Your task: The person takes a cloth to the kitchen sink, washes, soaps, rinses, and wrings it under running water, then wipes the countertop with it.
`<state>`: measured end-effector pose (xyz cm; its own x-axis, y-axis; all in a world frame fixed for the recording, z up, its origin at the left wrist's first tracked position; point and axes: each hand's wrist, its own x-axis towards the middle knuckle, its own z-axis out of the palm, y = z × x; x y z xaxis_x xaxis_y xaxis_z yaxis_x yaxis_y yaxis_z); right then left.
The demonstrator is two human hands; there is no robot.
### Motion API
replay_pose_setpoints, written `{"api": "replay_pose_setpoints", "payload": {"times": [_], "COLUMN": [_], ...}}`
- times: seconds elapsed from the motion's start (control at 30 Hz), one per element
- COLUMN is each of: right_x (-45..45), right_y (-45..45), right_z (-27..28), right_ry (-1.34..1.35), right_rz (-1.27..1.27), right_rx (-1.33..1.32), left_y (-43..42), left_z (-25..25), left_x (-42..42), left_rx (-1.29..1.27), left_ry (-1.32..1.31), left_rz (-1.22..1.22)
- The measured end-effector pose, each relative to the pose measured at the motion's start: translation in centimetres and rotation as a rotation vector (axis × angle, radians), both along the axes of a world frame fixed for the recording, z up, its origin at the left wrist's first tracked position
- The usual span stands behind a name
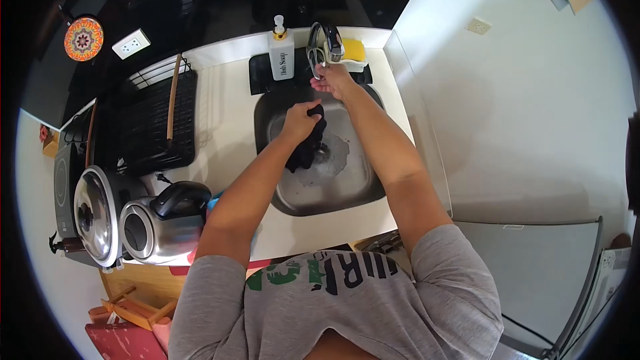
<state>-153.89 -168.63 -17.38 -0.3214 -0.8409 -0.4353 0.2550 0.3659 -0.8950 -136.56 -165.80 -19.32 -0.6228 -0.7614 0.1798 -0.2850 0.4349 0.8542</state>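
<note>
A: Where is the black cloth [308, 145]?

B: In the sink [300, 197], bunched up. Its upper end is at the fingers of the left hand [301, 120], and the rest trails from there toward the person, down beside the drain [322, 153].

A: So the left grip is closed?

B: Yes — thumb and fingers are pinched on the cloth near its top. Most of the cloth lies outside the grip, on the side toward the drain.

A: And the right hand [332, 82]?

B: It is at the back of the sink, at the lower end of the metal tap [316, 43], with its fingers curled. I cannot tell whether that grip is closed on the tap or just touching it. The cloth is nearer the person, apart from that hand.

A: What stands around the back of the sink?

B: A white soap bottle [282, 60], upright, to the left of the tap. To the right there is a yellow sponge [353, 49] in a white holder [355, 65].

A: Anything over on the left of the bench [220, 103]?

B: A black dish rack [143, 123] with a wooden strip [174, 97] along it — and closer to the person, a kettle [157, 230] beside a pot with a shiny lid [95, 217].

A: And the sink floor?

B: A pale, wet-looking patch surrounds the drain.
</note>
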Motion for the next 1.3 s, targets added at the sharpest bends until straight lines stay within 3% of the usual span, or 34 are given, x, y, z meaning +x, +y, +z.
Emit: {"api": "replay_pose_setpoints", "payload": {"times": [0.07, 0.3, 0.4, 0.47, 0.63, 0.7, 0.83, 0.9, 0.93, 1.0, 1.07, 1.17, 1.23, 1.3], "right_x": [0.1, -0.5, -0.6, -0.5, -0.5, 0.1, 0.7, 1.0, 1.1, 1.1, 0.9, 0.5, 0.2, 0.1], "right_y": [-0.2, -0.6, -0.9, -1.2, -0.9, 0.7, 2.8, 2.9, 2.8, 3.0, 3.6, 4.2, 4.6, 5.1], "right_z": [0.4, 0.3, 0.2, 0.1, 0.4, 1.5, 1.3, 1.2, 1.2, 1.7, 2.8, 3.9, 4.7, 5.8], "right_ry": [-0.006, -0.04, -0.02, -0.057, -0.099, -0.157, -0.23, -0.225, -0.227, -0.178, -0.114, 0.001, 0.049, 0.222], "right_rz": [-0.023, 0.006, 0.017, -0.034, -0.038, 0.022, 0.264, 0.385, 0.387, 0.506, 0.537, 0.596, 0.622, 0.474], "right_rx": [0.018, 0.022, -0.001, 0.015, 0.013, 0.057, 0.131, 0.161, 0.162, 0.099, 0.056, -0.027, -0.067, -0.072], "left_y": [-0.6, -1.1, -1.7, -1.8, -2.8, -3.9, -8.9, -6.8, -5.4, -5.4, -6.5, -4.7, -4.6, -4.4], "left_z": [0.0, -3.4, -3.4, -3.3, -4.0, -6.7, -17.7, -12.3, -8.9, -8.4, -9.4, -3.7, -2.5, -0.7], "left_x": [-0.6, -3.7, -4.9, -5.4, -6.1, -6.2, -6.0, -4.3, -3.3, -2.8, -3.0, -2.4, -2.8, -2.9], "left_rx": [0.175, 0.102, 0.26, 0.335, 0.419, 0.444, 0.329, 0.441, 0.349, 0.257, 0.044, 0.226, 0.235, 0.244], "left_ry": [-0.123, -0.078, -0.227, -0.268, -0.195, -0.077, 0.134, 0.041, -0.048, -0.137, -0.001, -0.138, -0.189, -0.239], "left_rz": [0.0, 0.135, 0.068, 0.22, 0.181, 0.159, 0.082, 0.168, 0.102, 0.037, -0.013, -0.029, -0.007, 0.012]}}
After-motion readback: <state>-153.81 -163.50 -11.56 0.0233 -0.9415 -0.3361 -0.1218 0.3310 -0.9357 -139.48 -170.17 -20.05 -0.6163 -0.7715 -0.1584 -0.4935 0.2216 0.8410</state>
